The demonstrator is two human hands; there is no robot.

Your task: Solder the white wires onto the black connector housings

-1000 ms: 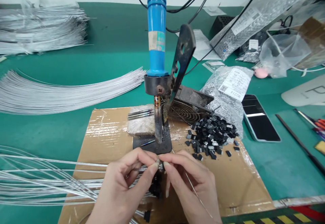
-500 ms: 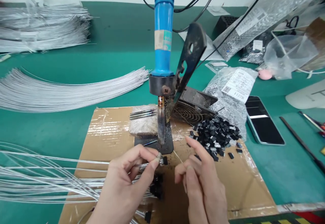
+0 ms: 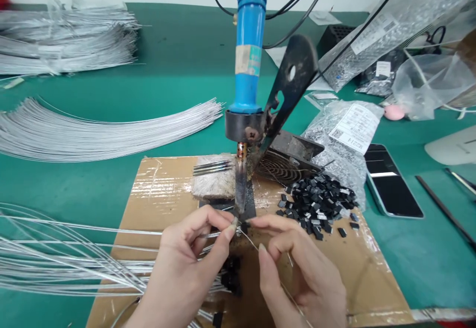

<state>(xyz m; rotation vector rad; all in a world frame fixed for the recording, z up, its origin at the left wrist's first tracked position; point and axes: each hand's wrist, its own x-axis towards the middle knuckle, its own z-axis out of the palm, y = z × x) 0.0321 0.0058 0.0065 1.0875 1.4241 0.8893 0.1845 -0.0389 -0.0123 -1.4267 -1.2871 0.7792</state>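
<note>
My left hand (image 3: 189,263) pinches the end of a thin white cable (image 3: 111,231) with a small black part on it, right under the tip of the blue-handled soldering iron (image 3: 243,120). The iron stands upright in a dark metal stand (image 3: 286,95). My right hand (image 3: 297,268) pinches a thin solder wire (image 3: 253,241) and brings its end to the same spot below the tip. Both hands rest over a taped cardboard sheet (image 3: 163,194). A pile of small black components (image 3: 320,204) lies just right of the iron.
Bundles of white cables (image 3: 92,135) fan across the green table at left, with stacked bagged cables (image 3: 63,40) behind. A phone (image 3: 392,182) lies at right beside silver bags (image 3: 342,135). Finished cables with black ends (image 3: 230,278) lie under my hands.
My right hand moved away toward the black pile, then returned with the solder wire to the iron's tip. My left hand kept its pinch and rose slightly toward the tip.
</note>
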